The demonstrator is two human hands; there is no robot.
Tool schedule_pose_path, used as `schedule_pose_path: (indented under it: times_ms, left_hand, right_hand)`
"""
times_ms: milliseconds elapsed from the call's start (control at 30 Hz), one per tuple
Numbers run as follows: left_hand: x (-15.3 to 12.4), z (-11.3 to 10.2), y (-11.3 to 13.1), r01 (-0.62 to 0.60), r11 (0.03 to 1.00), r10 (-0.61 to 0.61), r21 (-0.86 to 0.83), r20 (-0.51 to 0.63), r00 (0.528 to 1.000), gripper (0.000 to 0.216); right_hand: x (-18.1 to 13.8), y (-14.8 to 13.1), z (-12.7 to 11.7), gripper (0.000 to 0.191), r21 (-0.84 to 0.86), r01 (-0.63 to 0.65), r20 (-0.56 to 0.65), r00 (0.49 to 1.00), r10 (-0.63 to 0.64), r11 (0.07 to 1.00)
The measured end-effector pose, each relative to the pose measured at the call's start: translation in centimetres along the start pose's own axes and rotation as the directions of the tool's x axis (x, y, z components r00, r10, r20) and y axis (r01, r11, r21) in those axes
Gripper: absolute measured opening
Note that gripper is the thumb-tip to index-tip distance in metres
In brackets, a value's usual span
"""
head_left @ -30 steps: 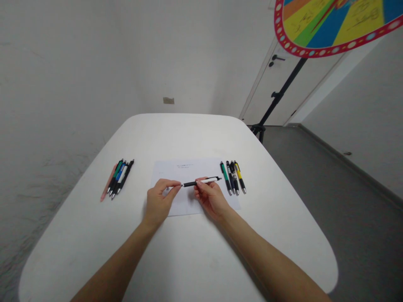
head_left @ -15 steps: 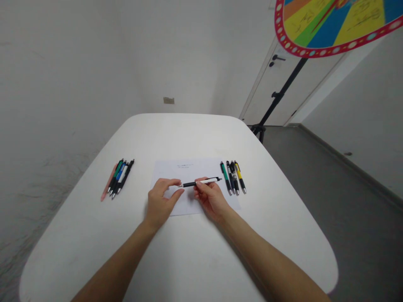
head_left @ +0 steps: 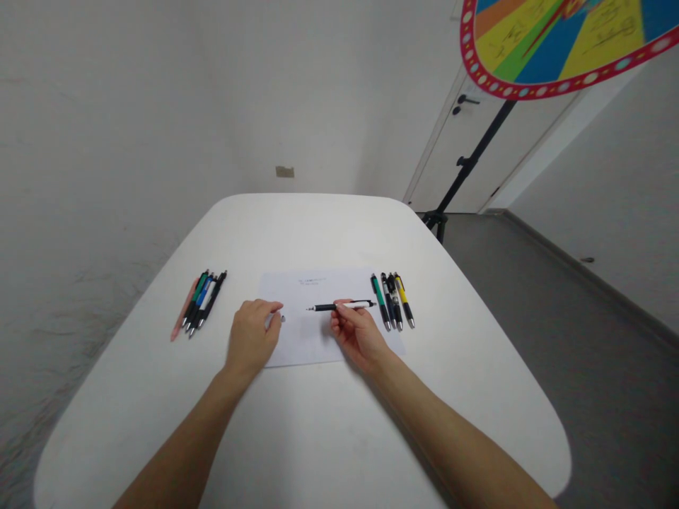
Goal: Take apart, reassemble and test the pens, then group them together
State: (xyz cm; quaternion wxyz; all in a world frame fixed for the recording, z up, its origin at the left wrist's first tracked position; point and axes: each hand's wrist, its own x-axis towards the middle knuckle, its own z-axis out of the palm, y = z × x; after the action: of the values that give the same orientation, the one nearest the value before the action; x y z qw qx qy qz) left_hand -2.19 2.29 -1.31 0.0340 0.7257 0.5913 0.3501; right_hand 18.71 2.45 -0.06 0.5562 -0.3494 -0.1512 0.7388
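My right hand (head_left: 356, 335) is closed on a black-and-white pen (head_left: 342, 306) and holds it level just above a white sheet of paper (head_left: 344, 283). The pen's point faces left. Over the sheet's left edge, my left hand (head_left: 249, 341) has its fingers curled, and a small silvery part (head_left: 283, 319) shows at the fingertips. A gap separates that hand from the pen tip.
Several pens (head_left: 201, 300) lie in a row left of the paper, and another row of several pens (head_left: 393, 300) lies on its right. All rest on a white rounded table (head_left: 318, 431). A colourful prize wheel (head_left: 556, 42) on a black stand (head_left: 467, 170) is at the back right, before a door.
My left hand has drawn away from the pen tip to the left and down, with a small silvery part at its fingertips. My right hand keeps the pen nearly still.
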Motion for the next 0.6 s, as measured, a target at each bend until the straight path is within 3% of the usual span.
schedule_pose_path:
  times_ms: [133,233,400,500,600]
  left_hand:
    - [-0.2,0.4,0.0,-0.049,0.994,0.042,0.099,0.070,0.997,0.018]
    - [-0.1,0.3,0.2,-0.058,0.996,0.051,0.071,0.092,0.994,0.018]
    - [0.2,0.0,0.9,0.124,0.961,-0.106,-0.248,0.085,0.991,0.020]
    - [0.3,0.0,1.3,0.281,0.851,-0.248,-0.443,0.133,0.960,0.023]
    - [0.3,0.1,1.6,0.361,0.740,-0.307,-0.567,0.193,0.932,0.023]
  right_hand:
    - [0.1,0.1,-0.1,0.034,-0.001,-0.005,0.001,1.000,0.005,1.000]
    - [0.1,0.2,-0.1,0.035,-0.014,0.000,0.011,1.000,0.000,1.000]
    - [0.1,0.2,0.1,0.036,-0.016,0.010,0.025,1.000,-0.010,1.000]
    - [0.1,0.2,0.1,0.035,-0.022,0.024,0.049,0.999,-0.023,0.999]
    - [0.1,0.3,0.1,0.032,-0.033,0.031,0.063,0.998,-0.029,0.999]
